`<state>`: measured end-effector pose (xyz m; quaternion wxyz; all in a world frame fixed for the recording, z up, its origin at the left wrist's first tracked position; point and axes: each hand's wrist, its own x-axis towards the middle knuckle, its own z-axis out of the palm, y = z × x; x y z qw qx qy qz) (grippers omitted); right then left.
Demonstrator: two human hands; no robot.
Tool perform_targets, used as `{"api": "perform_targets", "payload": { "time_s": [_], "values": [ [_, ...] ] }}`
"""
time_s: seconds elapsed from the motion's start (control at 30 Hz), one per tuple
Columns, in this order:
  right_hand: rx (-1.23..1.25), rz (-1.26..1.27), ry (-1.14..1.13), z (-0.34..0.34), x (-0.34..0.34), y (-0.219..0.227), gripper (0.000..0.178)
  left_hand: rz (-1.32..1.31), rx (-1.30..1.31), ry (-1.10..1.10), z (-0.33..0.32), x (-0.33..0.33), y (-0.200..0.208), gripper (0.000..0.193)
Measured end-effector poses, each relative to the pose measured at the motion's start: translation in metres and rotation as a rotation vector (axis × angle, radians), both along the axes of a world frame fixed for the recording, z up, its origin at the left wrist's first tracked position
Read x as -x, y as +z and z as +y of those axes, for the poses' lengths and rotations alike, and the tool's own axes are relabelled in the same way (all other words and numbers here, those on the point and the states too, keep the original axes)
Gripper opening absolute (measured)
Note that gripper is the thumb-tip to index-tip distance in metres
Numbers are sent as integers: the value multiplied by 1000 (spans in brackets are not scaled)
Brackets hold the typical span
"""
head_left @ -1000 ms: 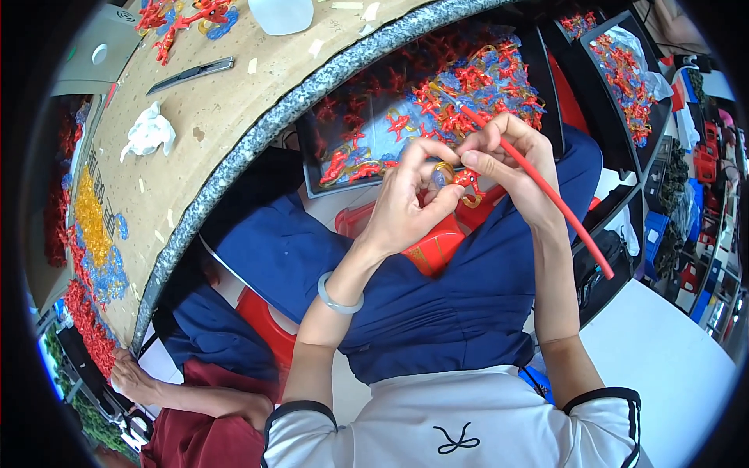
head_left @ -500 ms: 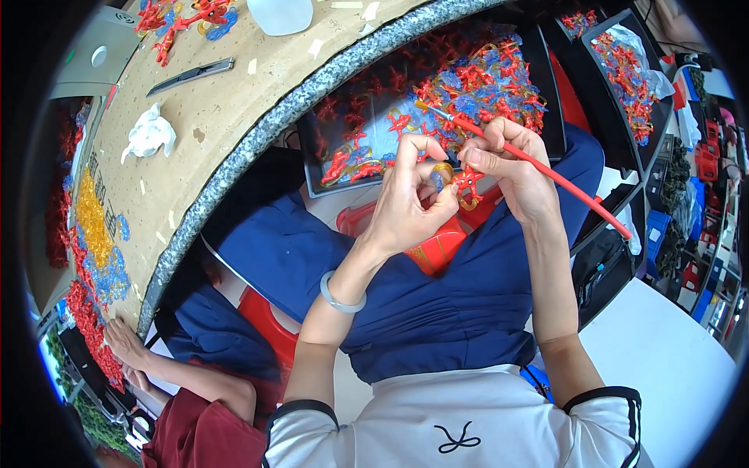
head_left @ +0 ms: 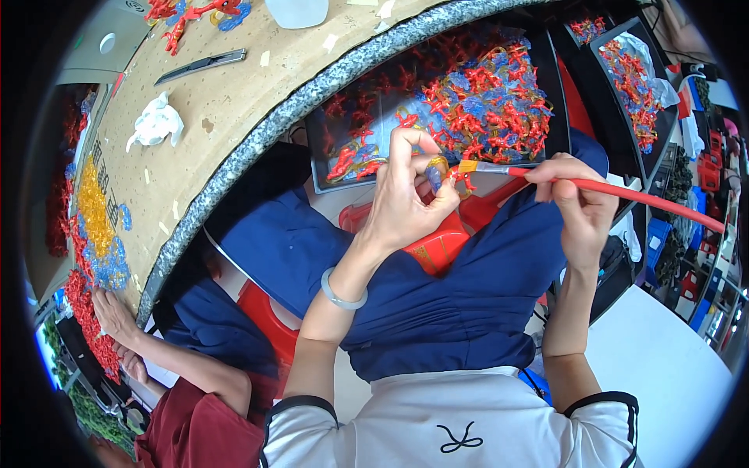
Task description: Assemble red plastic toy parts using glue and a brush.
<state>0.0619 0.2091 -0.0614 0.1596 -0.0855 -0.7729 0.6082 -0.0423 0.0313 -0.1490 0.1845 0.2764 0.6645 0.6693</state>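
Observation:
My left hand [head_left: 406, 201] pinches a small red plastic figure [head_left: 466, 184] with yellow and blue translucent parts, above my lap. My right hand [head_left: 579, 207] holds a paintbrush [head_left: 655, 200] with a long red handle. The flat bristles of the brush touch or nearly touch the figure at my left fingertips; which of the two I cannot tell. Just beyond my hands, a dark tray [head_left: 331, 184] holds a heap of similar red, blue and yellow pieces [head_left: 488, 105].
A stone-edged table [head_left: 234, 97] curves along the left, with a utility knife [head_left: 201, 65], a crumpled white tissue [head_left: 156, 122] and piles of yellow pieces [head_left: 97, 210] on it. A co-worker's hand [head_left: 115, 317] rests beside red pieces. Another filled tray [head_left: 628, 93] stands at the right.
My right hand has moved right, away from the left hand. The brush has swung round, its bristles now at the figure rather than over the tray. My left hand keeps its pinch.

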Motion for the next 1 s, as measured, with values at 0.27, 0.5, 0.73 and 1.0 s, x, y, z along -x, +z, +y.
{"api": "perform_targets", "payload": {
  "time_s": [0.27,0.5,0.73,1.0],
  "values": [
    [-57,-57,-261,-21,13,-10,11,451,53,138,4,-7,-13,40],
    [96,-95,-273,-40,21,-33,14,607,96,81,10,-12,-12,54],
    [304,26,-297,-28,22,-36,13,-649,-509,-182,15,-12,-10,56],
    [316,-15,-239,-29,23,-40,13,-667,-434,-185,14,-7,-16,45]
  ]
}}
